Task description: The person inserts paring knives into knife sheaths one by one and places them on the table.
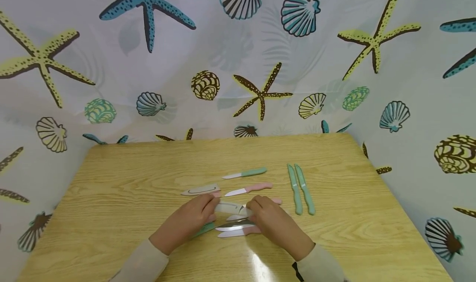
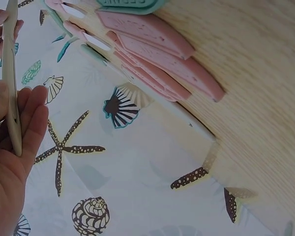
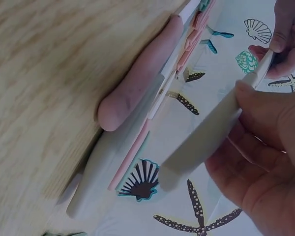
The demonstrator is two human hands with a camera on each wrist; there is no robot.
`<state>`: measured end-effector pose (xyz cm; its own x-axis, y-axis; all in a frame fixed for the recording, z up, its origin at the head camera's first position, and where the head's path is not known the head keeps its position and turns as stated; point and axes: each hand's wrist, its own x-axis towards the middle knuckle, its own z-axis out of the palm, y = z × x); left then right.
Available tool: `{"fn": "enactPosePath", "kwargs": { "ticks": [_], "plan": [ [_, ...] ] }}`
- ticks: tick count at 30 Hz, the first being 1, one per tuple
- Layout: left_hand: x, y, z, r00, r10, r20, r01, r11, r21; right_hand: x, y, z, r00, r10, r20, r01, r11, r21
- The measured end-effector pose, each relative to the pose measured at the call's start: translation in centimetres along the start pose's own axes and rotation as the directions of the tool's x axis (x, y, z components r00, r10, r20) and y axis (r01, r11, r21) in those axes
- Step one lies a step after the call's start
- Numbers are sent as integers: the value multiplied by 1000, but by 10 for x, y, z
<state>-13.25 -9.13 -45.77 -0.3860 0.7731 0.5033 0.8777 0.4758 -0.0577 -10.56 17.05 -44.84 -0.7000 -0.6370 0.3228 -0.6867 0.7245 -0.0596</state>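
Note:
My left hand pinches a cream-white knife sheath between thumb and fingers. Its partner, my right hand, grips the pale handle of a knife. Handle and sheath line up end to end between the hands, with the blade at least partly inside the sheath; how deep is hard to tell. Below and between the hands lie several bare knives, among them a pink-handled knife, partly covered by the right hand. Under the left hand, a green sheath is half hidden.
Beyond the hands lie a green-handled knife and a pink-handled one. Two green knives lie side by side at the right. Another white sheath is at the left, near several pink sheaths. A shell-print cloth hangs behind the wooden table.

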Motion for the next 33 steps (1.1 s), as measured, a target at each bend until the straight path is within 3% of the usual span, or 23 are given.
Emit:
{"fn": "enactPosePath", "kwargs": {
  "ticks": [8,12,18,21,26,33],
  "plan": [
    [2,-4,-7,999,-22,39,25,997,-75,-2,2,-4,999,26,-20,-24,996,81],
    [2,-14,-19,994,-107,15,108,990,-89,-5,10,-7,997,62,-37,-57,991,125],
    [-7,-37,-30,963,-270,-10,270,963,3,-20,34,-16,973,222,-59,-214,969,122],
    [-10,-44,-30,947,-322,4,322,946,38,-31,49,-23,936,346,-63,-336,933,131],
    [-14,-53,-21,921,-383,70,379,923,68,-51,74,-34,835,549,-24,-539,828,155],
    [-18,-64,-1,887,-428,173,421,904,76,-74,100,-41,706,709,4,-699,695,171]
  ]
}}
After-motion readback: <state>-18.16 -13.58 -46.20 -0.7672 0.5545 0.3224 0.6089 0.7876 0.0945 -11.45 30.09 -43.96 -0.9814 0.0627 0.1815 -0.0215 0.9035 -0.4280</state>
